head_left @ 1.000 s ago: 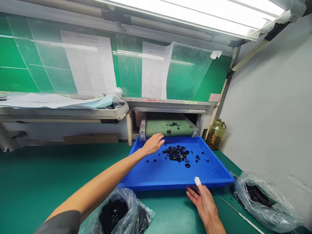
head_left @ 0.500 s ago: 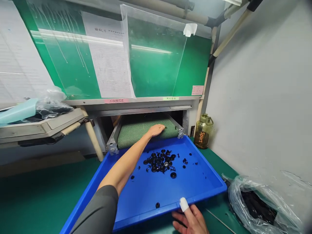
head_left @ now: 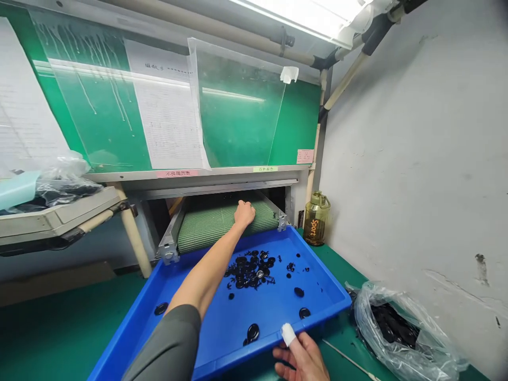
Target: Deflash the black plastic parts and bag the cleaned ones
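Observation:
My left hand (head_left: 243,212) reaches far forward onto the green conveyor belt (head_left: 206,226), its fingers curled under; what is beneath them is hidden. Below the belt's end lies a blue tray (head_left: 317,264) tilted up at its near edge, with a heap of small black round parts (head_left: 250,267) in its middle and a few loose ones (head_left: 253,332) near the front. My right hand (head_left: 301,357) grips the tray's front rim, its thumb wrapped in white tape (head_left: 288,334).
An amber water bottle (head_left: 316,218) stands right of the conveyor by the grey wall. A clear plastic bag of black parts (head_left: 397,328) lies at the right. A side shelf with plastic-wrapped items (head_left: 59,185) is at the left. Papers hang on the green back panel (head_left: 170,127).
My left hand went from the tray's far edge onto the belt and closed. The tray's near edge lifted and loose black parts rolled toward the front.

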Demonstrator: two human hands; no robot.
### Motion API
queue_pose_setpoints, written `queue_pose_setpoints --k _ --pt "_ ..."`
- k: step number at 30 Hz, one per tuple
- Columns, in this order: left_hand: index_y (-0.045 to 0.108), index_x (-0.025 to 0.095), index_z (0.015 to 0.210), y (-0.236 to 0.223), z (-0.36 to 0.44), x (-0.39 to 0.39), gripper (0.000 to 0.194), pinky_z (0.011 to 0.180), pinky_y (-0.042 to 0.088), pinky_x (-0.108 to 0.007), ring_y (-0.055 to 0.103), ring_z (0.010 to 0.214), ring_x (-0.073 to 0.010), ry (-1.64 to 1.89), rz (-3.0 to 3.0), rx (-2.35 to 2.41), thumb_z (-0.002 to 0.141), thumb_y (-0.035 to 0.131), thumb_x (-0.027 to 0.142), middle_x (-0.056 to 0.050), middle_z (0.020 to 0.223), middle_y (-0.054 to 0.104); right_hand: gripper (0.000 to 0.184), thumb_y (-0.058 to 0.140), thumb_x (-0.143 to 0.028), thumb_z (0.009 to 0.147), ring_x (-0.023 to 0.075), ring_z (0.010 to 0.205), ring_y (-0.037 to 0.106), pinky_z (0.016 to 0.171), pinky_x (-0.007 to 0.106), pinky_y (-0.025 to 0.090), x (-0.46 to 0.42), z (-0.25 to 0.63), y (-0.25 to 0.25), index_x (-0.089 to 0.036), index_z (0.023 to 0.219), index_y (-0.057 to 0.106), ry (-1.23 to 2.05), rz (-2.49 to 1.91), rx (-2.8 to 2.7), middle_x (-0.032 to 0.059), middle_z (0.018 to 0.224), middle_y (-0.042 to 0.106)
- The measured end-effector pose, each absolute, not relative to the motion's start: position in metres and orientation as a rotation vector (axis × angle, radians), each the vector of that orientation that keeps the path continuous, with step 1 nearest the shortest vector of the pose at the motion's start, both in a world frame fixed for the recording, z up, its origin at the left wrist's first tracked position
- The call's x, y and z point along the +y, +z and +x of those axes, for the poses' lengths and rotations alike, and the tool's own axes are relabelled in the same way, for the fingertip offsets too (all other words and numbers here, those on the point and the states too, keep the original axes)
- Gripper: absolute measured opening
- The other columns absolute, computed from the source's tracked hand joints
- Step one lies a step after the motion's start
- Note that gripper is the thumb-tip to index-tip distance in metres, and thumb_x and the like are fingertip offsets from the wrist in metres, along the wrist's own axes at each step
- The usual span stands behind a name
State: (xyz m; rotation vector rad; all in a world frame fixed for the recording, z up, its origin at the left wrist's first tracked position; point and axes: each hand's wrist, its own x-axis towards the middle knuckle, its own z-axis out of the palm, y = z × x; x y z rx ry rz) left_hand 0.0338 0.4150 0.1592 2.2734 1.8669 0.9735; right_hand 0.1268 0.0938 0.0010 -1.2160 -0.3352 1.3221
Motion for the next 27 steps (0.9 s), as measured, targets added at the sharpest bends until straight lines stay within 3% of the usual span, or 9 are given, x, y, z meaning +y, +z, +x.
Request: queue_pose_setpoints --k 4,9,13,16,20,23,27 --pt "0.055 0.016 0.122 0.160 0.053 0.426 0.035 0.089 0.050 -0.046 0.058 0.107 -0.0238 0.838 2.251 1.865 0.091 0.056 0.033 -0.011 0.124 0.056 0.064 0.082 -0.063 0.045 0.0195 0.068 0.068 0.049 0.025 0.053 0.096 0.125 0.001 -0.016 0.081 0.058 1.261 -1.297 -0.309 0.0009 0.070 0.063" --pt "0.060 0.015 0.114 0.149 0.067 0.408 0.028 0.089 0.051 -0.043 0.059 0.104 -0.0222 0.525 2.483 1.319 0.091 0.056 0.033 -0.009 0.118 0.060 0.060 0.085 -0.056 0.045 0.0168 0.059 0.066 0.049 0.024 0.054 0.100 0.123 0.002 -0.014 0.079 0.059 1.267 -1.206 -0.319 -0.0003 0.062 0.063" --pt "0.070 0.017 0.089 0.129 0.064 0.373 0.010 0.084 0.052 -0.029 0.065 0.093 -0.0181 0.275 2.504 0.858 0.081 0.065 0.021 -0.003 0.108 0.068 0.055 0.087 -0.049 0.047 0.0145 0.053 0.064 0.049 0.024 0.053 0.094 0.121 0.003 -0.016 0.077 0.056 1.265 -1.082 -0.216 -0.0033 0.057 0.060" --pt "0.067 0.019 0.098 0.113 0.047 0.346 0.019 0.078 0.052 -0.024 0.068 0.089 -0.0143 0.278 2.442 0.742 0.084 0.056 0.016 -0.004 0.110 0.069 0.052 0.086 -0.044 0.050 0.0141 0.056 0.065 0.050 0.024 0.053 0.083 0.117 0.006 -0.017 0.080 0.054 1.239 -1.016 -0.163 -0.0046 0.060 0.060" --pt "0.058 0.019 0.116 0.099 0.026 0.321 0.028 0.074 0.052 -0.026 0.069 0.078 -0.0134 0.373 2.418 0.780 0.089 0.048 0.024 -0.004 0.104 0.069 0.053 0.088 -0.036 0.050 0.0147 0.062 0.066 0.055 0.025 0.055 0.071 0.110 0.011 -0.017 0.086 0.053 1.250 -0.985 -0.163 -0.0059 0.065 0.060" --pt "0.059 0.016 0.112 0.094 0.023 0.315 0.026 0.074 0.053 -0.030 0.067 0.080 -0.0153 0.426 2.477 0.894 0.092 0.047 0.027 -0.008 0.108 0.066 0.054 0.088 -0.036 0.050 0.0142 0.063 0.066 0.056 0.025 0.055 0.068 0.108 0.011 -0.017 0.086 0.052 1.253 -0.981 -0.184 -0.0055 0.065 0.061" --pt "0.060 0.014 0.108 0.099 0.039 0.323 0.024 0.081 0.053 -0.037 0.062 0.094 -0.0186 0.416 2.596 0.981 0.090 0.058 0.030 -0.009 0.114 0.061 0.055 0.088 -0.039 0.049 0.0125 0.062 0.064 0.055 0.024 0.054 0.069 0.110 0.007 -0.016 0.084 0.052 1.248 -0.960 -0.215 -0.0046 0.066 0.062"
